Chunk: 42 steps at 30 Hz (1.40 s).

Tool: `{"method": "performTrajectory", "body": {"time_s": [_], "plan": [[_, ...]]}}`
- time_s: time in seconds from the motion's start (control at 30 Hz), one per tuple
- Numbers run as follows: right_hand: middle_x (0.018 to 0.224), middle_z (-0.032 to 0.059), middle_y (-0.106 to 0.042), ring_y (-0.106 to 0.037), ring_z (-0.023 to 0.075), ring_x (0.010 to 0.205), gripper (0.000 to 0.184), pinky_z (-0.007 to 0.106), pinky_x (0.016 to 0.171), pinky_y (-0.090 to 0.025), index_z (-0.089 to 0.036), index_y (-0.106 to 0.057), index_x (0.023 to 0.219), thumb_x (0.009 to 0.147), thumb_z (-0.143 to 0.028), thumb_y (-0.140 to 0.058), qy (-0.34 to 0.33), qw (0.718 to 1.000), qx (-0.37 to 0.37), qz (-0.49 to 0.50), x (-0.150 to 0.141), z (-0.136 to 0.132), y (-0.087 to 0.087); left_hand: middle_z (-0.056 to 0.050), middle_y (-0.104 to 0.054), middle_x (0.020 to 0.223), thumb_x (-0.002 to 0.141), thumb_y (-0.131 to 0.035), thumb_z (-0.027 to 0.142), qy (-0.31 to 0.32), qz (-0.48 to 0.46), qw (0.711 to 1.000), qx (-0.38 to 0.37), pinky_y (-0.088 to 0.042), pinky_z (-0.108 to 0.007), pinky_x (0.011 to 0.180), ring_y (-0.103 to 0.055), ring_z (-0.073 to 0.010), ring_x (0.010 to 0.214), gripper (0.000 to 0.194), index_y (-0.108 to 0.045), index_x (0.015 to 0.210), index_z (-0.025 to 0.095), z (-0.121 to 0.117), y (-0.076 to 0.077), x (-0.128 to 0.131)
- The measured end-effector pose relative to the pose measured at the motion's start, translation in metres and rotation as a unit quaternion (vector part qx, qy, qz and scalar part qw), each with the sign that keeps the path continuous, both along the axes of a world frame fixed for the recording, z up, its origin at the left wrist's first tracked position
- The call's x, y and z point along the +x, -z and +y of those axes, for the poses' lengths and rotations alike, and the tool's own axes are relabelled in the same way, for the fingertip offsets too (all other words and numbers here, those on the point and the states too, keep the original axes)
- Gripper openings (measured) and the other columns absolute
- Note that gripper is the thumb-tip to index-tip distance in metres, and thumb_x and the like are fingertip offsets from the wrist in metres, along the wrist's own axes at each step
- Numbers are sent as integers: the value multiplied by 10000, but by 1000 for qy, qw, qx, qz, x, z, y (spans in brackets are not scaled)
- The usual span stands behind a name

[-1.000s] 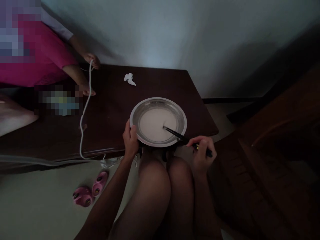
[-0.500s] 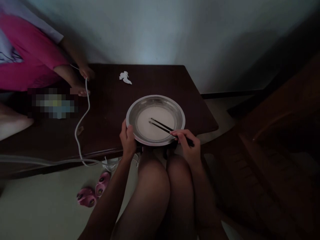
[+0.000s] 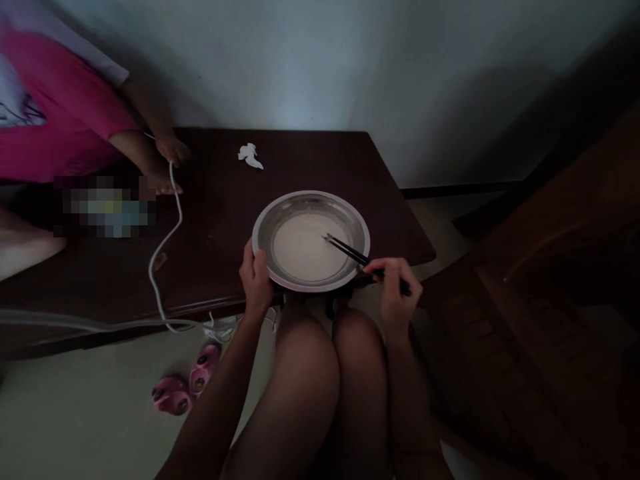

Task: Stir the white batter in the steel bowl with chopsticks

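A round metal plate [image 3: 267, 220] holding a pale white liquid sits at the near edge of a dark wooden table [image 3: 310, 160]. My left hand [image 3: 255, 277] grips the plate's near-left rim, fingers curled over it. My right hand [image 3: 395, 290] is closed on a pair of dark chopsticks [image 3: 345, 248], just off the plate's near-right rim. The chopstick tips rest in the liquid right of the plate's middle. My bare knees show below the table edge.
Another person in a pink top [image 3: 60, 113] sits at the table's far left, a hand [image 3: 170, 148] holding a white cord [image 3: 163, 247] that trails off the table edge. A crumpled white scrap [image 3: 249, 155] lies behind the plate. Pink sandals [image 3: 185, 387] lie on the floor. Dark wooden furniture [image 3: 540, 300] stands right.
My right hand has drawn back to the right, pulling the chopstick tips from the plate's centre-left toward its right side. My left hand has stayed on the rim.
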State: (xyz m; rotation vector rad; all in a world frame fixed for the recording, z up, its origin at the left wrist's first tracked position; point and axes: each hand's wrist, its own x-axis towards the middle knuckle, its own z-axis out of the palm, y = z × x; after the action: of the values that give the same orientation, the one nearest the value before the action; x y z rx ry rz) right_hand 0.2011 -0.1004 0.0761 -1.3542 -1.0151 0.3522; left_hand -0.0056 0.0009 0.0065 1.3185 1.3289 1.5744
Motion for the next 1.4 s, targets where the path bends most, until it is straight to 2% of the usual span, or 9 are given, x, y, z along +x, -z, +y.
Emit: {"method": "performTrajectory", "body": {"time_s": [0.1, 0.27, 0.47, 0.67, 0.87, 1.07, 1.23, 1.3, 1.4], "plan": [[534, -27, -583, -529, 89, 537, 453, 206, 480, -393, -206, -618, 588, 983, -357, -458, 54, 994, 76, 49, -1, -3, 1, -96, -703, 1158, 886, -487, 536, 8, 13, 1000, -2, -486, -345, 937, -638, -241, 1053, 510, -646, 1210, 175, 0, 0, 0], [744, -2, -722, -654, 104, 710, 294, 212, 589, -481, -215, -708, 756, 951, -355, -539, -97, 995, -23, 27, -5, -2, -1, -94, -707, 1129, 884, -487, 525, -7, 15, 1000, 2, -490, -335, 922, -639, -237, 1034, 503, -655, 1193, 165, 0, 0, -1], [486, -49, -560, -510, 80, 497, 403, 201, 472, -372, -203, -586, 615, 963, -388, -502, 85, 990, 83, 75, -1, -3, -3, -92, -711, 1110, 874, -510, 517, 3, -3, 1000, 1, -488, -336, 913, -634, -237, 1015, 504, -653, 1198, 159, -1, -1, 0], [703, -5, -713, -641, 103, 664, 303, 218, 568, -458, -204, -653, 733, 943, -390, -541, -73, 996, -19, 51, -8, -1, -5, -93, -706, 1133, 877, -509, 528, -5, 3, 1000, -3, -484, -344, 930, -632, -240, 1032, 514, -655, 1210, 164, -1, 0, 0], [469, -55, -511, -478, 83, 469, 419, 227, 486, -380, -209, -546, 597, 962, -408, -494, 82, 991, 86, 69, -2, 0, -6, -95, -701, 1145, 874, -496, 559, 4, 10, 1000, -4, -483, -344, 934, -633, -246, 1050, 538, -645, 1220, 174, 0, 0, 0], [721, 0, -701, -632, 109, 686, 330, 233, 588, -467, -207, -652, 734, 945, -426, -526, -74, 996, -43, 33, -6, 2, -5, -93, -700, 1155, 872, -503, 549, -6, 4, 1000, -4, -474, -344, 955, -631, -248, 1069, 520, -654, 1205, 179, 0, 0, 1], [496, -60, -543, -488, 75, 483, 374, 203, 463, -359, -205, -567, 646, 961, -393, -500, 65, 993, 61, 77, -2, 0, -6, -109, -702, 1136, 867, -510, 541, 4, -5, 1000, -3, -479, -347, 936, -634, -251, 1040, 547, -645, 1224, 150, -1, 0, 1], [483, -59, -537, -490, 76, 471, 387, 205, 454, -357, -206, -567, 635, 970, -383, -487, 28, 995, 65, 76, -3, -1, -7, -111, -701, 1134, 870, -506, 539, 3, -4, 1000, 0, -480, -344, 930, -631, -248, 1039, 548, -643, 1226, 146, -1, -1, 1], [673, -18, -680, -594, 90, 618, 330, 218, 565, -454, -208, -652, 728, 962, -393, -510, -79, 996, -23, 22, -6, 0, -8, -104, -699, 1142, 873, -501, 551, -1, 1, 1000, 2, -479, -345, 934, -630, -247, 1048, 537, -649, 1212, 162, -1, -1, 1]]}}
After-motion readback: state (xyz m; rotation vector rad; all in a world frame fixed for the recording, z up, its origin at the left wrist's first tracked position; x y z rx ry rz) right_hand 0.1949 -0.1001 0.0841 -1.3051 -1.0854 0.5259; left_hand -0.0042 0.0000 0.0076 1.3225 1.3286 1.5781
